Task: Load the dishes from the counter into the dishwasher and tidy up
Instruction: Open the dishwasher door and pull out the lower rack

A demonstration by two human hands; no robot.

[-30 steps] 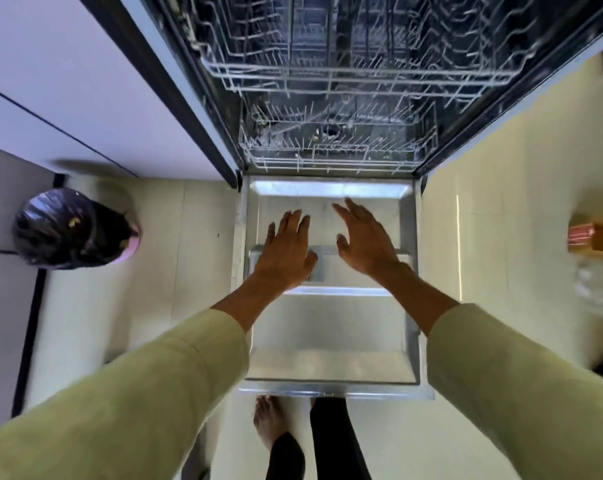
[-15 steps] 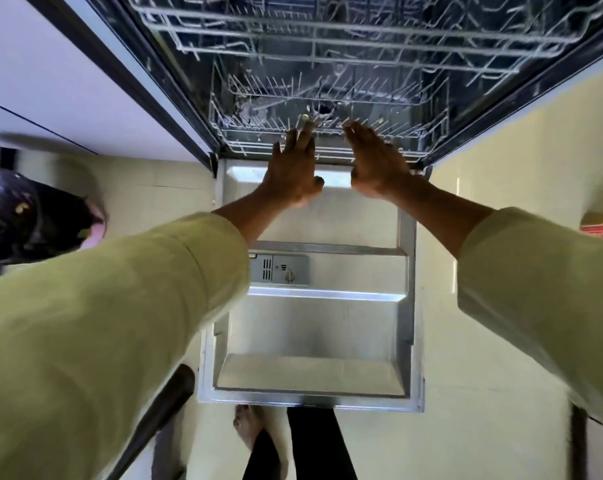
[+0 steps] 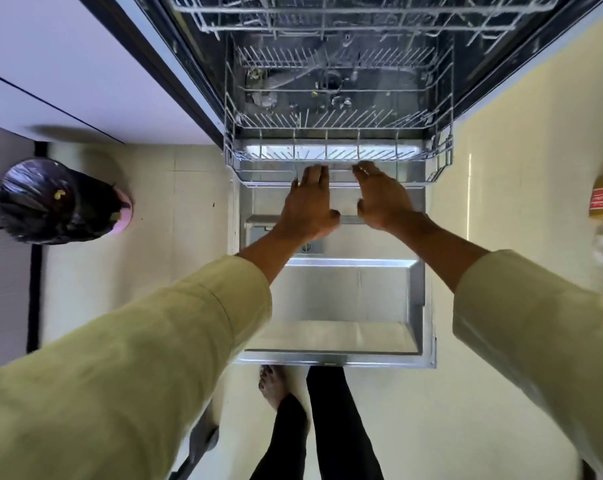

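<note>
Fingertips of left hand (image 3: 308, 206) and right hand (image 3: 383, 199), set apart, hidden curling over front rail of lower rack (image 3: 338, 157), drawn partly out over open dishwasher door (image 3: 345, 299) at 12 o'clock; upper rack (image 3: 355, 15) cropped; cream floor (image 3: 175, 202), bin (image 3: 57, 202) at 9 o'clock.

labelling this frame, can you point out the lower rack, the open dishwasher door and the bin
lower rack (image 3: 338, 183): head view, on its front wire rim.
dishwasher door (image 3: 345, 292): head view, on the bare steel inner panel.
bin (image 3: 50, 202): head view, on the black bag lining it.
</note>
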